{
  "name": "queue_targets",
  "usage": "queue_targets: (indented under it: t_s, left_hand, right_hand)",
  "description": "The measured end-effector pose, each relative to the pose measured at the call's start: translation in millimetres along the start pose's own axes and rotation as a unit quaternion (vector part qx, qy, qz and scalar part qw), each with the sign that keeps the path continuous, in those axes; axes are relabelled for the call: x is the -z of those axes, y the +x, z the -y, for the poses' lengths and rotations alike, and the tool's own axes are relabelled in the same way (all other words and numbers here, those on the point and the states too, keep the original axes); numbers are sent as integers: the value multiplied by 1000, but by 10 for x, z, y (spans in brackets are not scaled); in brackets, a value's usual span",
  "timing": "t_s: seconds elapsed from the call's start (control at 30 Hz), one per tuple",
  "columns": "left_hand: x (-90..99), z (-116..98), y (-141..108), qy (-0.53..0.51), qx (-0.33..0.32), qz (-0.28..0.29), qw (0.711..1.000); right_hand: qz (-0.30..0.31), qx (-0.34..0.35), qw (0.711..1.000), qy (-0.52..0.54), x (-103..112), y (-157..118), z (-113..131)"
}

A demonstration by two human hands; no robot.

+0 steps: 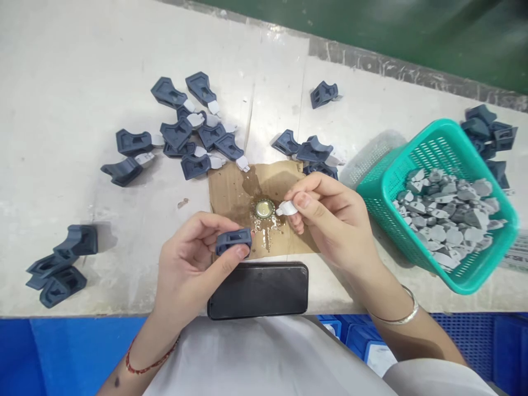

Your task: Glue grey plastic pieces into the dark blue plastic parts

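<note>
My left hand (198,253) is closed on a dark blue-grey plastic part (233,242) with a slot in its upper side, held over the near left of a cardboard piece (231,192). Between the thumb and fingers of my right hand (330,220) is a small white plastic piece (287,208), its narrow end pointing left. A bottle cap (264,208) holding liquid lies on the cardboard between my hands, with wet spots around it. The white piece is close to the cap's right side; whether they touch I cannot tell. The two held parts are apart.
A green basket (373,181) of grey and white pieces stands on the right. Several blue-grey parts with white ends (175,132) lie at the back left; plain ones (76,240) lie at the left. A black phone (258,291) lies along the table's near edge.
</note>
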State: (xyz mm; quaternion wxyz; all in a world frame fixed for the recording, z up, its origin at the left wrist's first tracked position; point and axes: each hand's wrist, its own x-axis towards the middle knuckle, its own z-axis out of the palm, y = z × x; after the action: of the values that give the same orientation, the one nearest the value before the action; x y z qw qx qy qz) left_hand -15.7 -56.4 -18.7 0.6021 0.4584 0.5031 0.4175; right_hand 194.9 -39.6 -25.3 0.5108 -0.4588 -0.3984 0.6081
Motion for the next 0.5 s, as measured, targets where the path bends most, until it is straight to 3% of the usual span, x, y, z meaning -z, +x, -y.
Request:
queue_targets:
  t_s: [0.37, 0.5]
  left_hand:
    - [29, -1, 28, -2, -41, 26, 999]
    - [55, -9, -16, 3, -17, 82, 997]
  right_hand:
    - [35, 3, 999, 25, -11, -40, 24]
    - [46, 7, 999, 9, -18, -58, 33]
